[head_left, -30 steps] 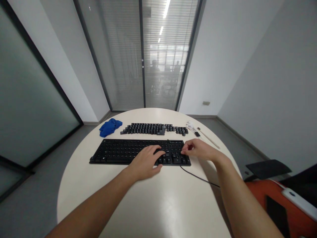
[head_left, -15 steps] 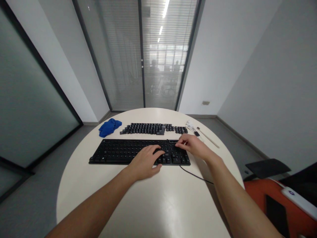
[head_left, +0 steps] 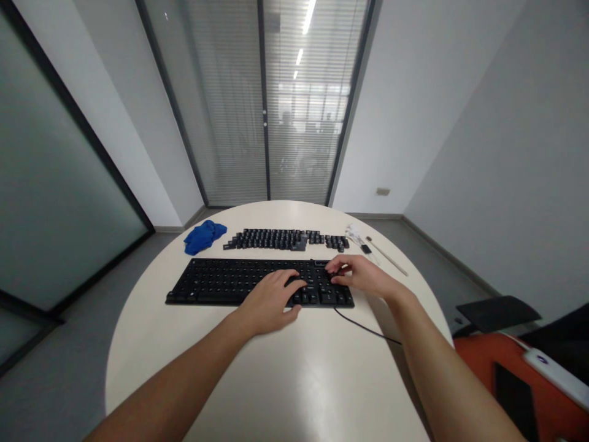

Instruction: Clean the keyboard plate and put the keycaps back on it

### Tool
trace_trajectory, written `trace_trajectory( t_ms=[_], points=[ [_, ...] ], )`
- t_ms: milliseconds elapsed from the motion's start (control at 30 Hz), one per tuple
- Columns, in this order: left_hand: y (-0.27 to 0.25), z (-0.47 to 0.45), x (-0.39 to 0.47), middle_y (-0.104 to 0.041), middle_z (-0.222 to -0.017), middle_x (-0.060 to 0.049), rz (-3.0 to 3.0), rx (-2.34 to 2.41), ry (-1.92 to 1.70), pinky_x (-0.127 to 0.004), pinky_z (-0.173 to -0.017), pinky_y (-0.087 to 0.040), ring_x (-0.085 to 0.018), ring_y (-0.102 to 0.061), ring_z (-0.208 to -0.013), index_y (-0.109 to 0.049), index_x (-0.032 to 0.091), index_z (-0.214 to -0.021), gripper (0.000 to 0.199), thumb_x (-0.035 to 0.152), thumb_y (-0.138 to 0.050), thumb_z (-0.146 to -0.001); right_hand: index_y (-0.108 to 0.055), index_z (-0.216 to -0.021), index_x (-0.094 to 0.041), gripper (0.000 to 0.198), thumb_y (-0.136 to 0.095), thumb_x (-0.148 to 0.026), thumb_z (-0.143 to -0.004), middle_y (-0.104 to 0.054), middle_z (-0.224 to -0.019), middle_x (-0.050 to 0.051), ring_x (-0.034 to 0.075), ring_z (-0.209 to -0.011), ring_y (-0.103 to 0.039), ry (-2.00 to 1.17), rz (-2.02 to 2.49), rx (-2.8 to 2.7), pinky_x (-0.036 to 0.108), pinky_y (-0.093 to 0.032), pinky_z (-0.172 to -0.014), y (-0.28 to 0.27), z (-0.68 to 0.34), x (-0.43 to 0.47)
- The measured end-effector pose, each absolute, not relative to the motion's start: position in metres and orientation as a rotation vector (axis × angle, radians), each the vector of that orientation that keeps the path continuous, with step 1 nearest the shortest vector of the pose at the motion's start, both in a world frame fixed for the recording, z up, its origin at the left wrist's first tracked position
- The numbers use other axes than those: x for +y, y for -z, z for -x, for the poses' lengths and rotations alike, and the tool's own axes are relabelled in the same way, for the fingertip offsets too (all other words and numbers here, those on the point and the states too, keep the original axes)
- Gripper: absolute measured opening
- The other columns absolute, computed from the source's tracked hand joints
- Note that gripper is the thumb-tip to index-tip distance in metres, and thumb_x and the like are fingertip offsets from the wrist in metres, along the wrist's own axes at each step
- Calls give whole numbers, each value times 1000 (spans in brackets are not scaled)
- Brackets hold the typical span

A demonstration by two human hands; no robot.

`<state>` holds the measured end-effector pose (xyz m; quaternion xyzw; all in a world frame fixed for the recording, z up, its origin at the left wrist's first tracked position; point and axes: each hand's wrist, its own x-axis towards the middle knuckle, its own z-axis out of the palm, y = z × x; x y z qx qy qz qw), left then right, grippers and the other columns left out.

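Observation:
A black keyboard [head_left: 230, 282] lies lengthwise across the round table, many of its key positions bare of caps. My left hand [head_left: 271, 301] rests on its right half and front edge, fingers spread and holding nothing. Over the number pad at the right end, my right hand [head_left: 356, 274] has thumb and forefinger curled around a small dark piece, seemingly a keycap [head_left: 339, 271], partly hidden by the fingers. Behind the keyboard, loose black keycaps [head_left: 269, 238] stand in rows, with a smaller group of keycaps [head_left: 335, 242] at the right.
A crumpled blue cloth [head_left: 202, 237] sits at the back left of the table [head_left: 257, 380]. At the back right are small whitish items [head_left: 353, 233] and a thin light-coloured stick [head_left: 389, 255]. A black cable [head_left: 363, 328] runs off rightward, near an orange chair [head_left: 483, 362].
My right hand has shifted slightly down over the number pad, and its thumb and forefinger are a little further apart. My left hand stays in place.

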<state>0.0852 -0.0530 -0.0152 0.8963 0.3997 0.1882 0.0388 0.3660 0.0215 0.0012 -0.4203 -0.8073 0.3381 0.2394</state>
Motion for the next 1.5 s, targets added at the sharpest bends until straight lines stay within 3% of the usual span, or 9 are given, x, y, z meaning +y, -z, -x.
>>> trace_trajectory(
  t_ms=[333,567,800,1500],
  points=[
    [14,-86,-53,-52,-141,-10,-2747,1232,-580,-46,-112,-40,-29,-49,-129,-54,22,-135,49,29,-64,-87,-72,-109,-21,34,-69,-23,-76,-74,-104,6,20,-91,-66,-872,1163,-2250,34,-55,-80,-3,-366,19],
    [14,-85,-53,-51,-142,-11,-2754,1228,-563,-45,-112,-40,-29,-48,-130,-54,22,-135,49,29,-63,-88,-76,-99,-21,24,-68,-26,-78,-75,-90,4,19,-80,-65,-861,1227,-2301,32,-52,-72,-8,-365,17],
    [15,-85,-52,-51,-141,-11,-2752,1220,-565,-47,-111,-40,-29,-48,-129,-54,23,-135,48,30,-63,-88,-79,-89,-20,23,-76,-37,-75,-70,-71,1,17,-66,-62,-1065,1262,-2263,29,-47,-62,-15,-362,10],
    [15,-85,-53,-51,-141,-11,-2759,1234,-554,-47,-112,-40,-30,-48,-129,-54,22,-136,50,30,-64,-87,-79,-87,-17,25,-79,-37,-72,-71,-70,3,17,-66,-62,-1173,1266,-2285,26,-43,-59,-13,-363,11]
  ],
)
